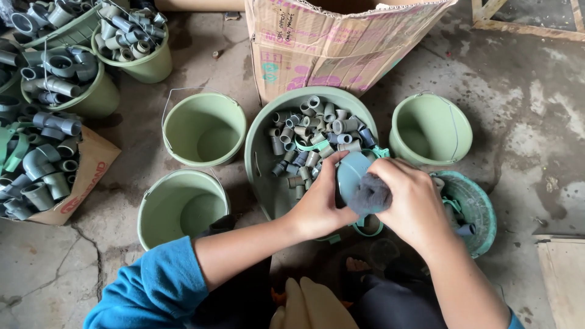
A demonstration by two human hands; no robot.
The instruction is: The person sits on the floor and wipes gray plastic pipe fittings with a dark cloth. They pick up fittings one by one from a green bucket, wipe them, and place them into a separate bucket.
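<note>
The floor [536, 116] is rough grey concrete, stained, patchy and cracked near the lower left. Over the big green basin [259, 152] of short grey pipe couplings [314, 131], the left hand [320, 204] is closed around a round grey-green pipe cap [352, 173], and the right hand [411, 204] presses a wad of grey scouring wool [370, 195] against it, fingers curled about the wad. Three empty green buckets [204, 128] stand around the basin, and a darker basket [478, 204] sits just beside the right wrist. A worn cardboard box [329, 42] stands behind, and buckets of grey elbow fittings [61, 76] crowd the upper left corner.
</note>
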